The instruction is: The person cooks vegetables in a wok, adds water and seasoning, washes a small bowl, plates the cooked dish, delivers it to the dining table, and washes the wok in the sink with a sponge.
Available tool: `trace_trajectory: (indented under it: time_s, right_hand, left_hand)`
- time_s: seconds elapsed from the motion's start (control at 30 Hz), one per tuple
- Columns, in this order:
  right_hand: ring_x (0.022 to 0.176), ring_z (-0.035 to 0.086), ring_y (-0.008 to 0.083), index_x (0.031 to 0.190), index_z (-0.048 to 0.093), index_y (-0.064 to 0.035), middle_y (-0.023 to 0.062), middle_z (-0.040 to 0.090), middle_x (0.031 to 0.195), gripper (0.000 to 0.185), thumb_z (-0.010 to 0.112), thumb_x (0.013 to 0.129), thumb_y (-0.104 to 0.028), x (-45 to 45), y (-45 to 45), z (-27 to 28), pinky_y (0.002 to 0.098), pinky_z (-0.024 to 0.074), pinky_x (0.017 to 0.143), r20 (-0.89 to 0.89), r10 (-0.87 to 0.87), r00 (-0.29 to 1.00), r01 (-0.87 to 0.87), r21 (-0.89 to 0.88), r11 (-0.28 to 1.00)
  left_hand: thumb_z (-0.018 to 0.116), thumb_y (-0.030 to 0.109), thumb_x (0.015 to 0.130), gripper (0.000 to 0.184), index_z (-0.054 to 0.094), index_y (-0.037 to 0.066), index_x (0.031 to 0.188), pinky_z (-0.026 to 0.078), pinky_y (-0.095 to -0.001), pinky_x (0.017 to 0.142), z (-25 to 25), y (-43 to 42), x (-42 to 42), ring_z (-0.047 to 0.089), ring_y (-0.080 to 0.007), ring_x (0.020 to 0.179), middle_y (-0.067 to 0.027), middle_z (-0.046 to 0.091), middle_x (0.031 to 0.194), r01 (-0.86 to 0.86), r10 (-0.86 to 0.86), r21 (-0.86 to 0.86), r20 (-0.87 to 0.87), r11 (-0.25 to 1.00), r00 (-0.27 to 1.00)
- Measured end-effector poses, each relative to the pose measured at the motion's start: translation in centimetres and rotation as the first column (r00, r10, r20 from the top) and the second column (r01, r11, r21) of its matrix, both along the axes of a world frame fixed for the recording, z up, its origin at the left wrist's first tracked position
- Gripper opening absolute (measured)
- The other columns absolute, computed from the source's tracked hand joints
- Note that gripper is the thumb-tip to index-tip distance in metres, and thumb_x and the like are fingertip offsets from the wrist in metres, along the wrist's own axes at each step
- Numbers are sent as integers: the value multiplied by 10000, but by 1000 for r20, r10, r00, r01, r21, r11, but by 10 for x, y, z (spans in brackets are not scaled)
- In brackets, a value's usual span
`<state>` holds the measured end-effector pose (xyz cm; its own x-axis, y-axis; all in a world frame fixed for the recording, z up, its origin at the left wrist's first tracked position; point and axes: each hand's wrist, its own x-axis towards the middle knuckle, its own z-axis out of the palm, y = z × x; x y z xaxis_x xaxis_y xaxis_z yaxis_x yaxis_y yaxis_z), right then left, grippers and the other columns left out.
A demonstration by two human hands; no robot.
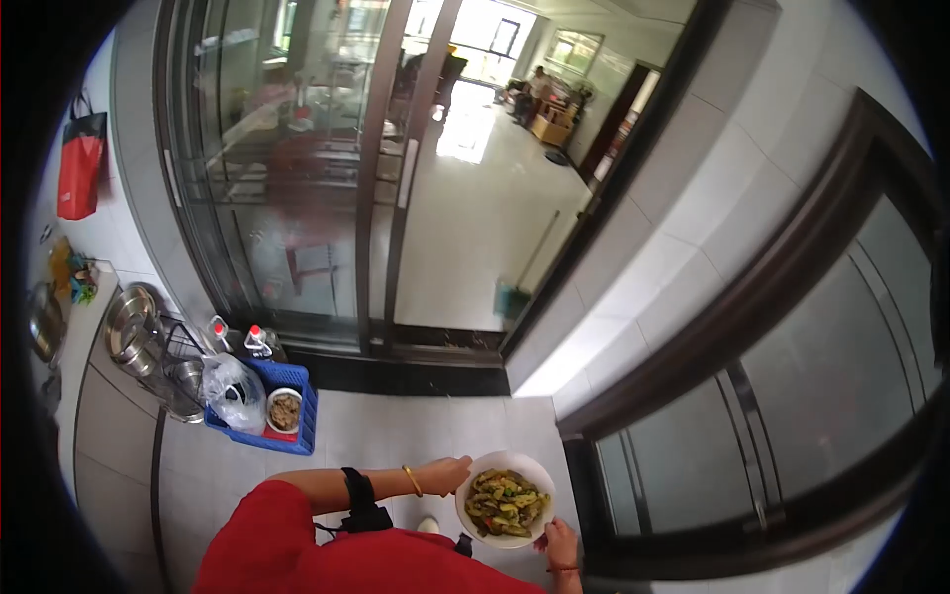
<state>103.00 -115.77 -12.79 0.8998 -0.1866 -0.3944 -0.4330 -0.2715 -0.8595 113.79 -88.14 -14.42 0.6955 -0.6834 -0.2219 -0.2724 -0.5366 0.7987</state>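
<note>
A white bowl (463, 507) of cooked green vegetables with red bits (507, 502) is held in front of my body. My left hand (447, 475) is closed on its left rim, with a gold bangle on that wrist. At the lower right rim, my right hand (561, 543) is closed on the bowl, fingers partly hidden. A small dark pink thing shows beside the right fingertips; I cannot tell what it is.
Ahead, a sliding glass door (287, 178) stands partly open onto a room with a person (537, 87) at the far end. A blue basket (309, 411) with a bag and bowl sits on the floor at left. Metal pots (134, 322) stand beside it. A framed glass door (792, 366) is at right.
</note>
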Motion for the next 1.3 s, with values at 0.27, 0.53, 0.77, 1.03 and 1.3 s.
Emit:
trace_trajectory:
  time_s: [0.27,0.53,0.77,1.03,1.3]
  right_hand:
    - [426,512,113,803,544,36,91,565,570,192,410,828,-99,288,39,-16,226,390,380,21,320,947,-318,191,929]
    - [436,521,124,822,526,34,96,568,577,183,400,832,-98,472,51,4,223,400,384,20,295,955,-292,219,931]
    - [413,509,141,831,532,50,106,558,570,190,411,821,-96,632,54,-6,228,393,376,60,291,955,-297,217,930]
    - [419,513,130,838,549,37,92,559,582,184,423,822,-96,862,113,5,231,388,363,92,455,886,-462,259,848]
    - [413,503,131,799,559,23,79,556,552,183,431,823,-106,1048,214,-24,235,388,374,100,644,758,-643,278,713]
  left_hand:
    - [380,132,860,140,389,-7,856,438,-343,388,-48,61,191,569,-247,462,-151,564,593,-343,355,-98,160,934,921]
    - [409,131,853,139,413,-8,863,460,-398,498,-21,72,400,589,-316,551,-162,558,601,-320,341,-126,231,939,911]
    - [360,129,849,153,419,-7,813,433,-368,398,-33,74,569,551,-263,436,-147,532,539,-335,391,-262,203,905,898]
    - [466,167,817,185,457,-15,846,455,-373,511,-8,132,722,566,-275,585,-155,521,709,-581,585,-102,7,807,811]
    - [414,158,836,169,433,-8,863,462,-345,465,22,221,843,580,-255,506,-144,553,629,-780,775,-13,-101,626,624]
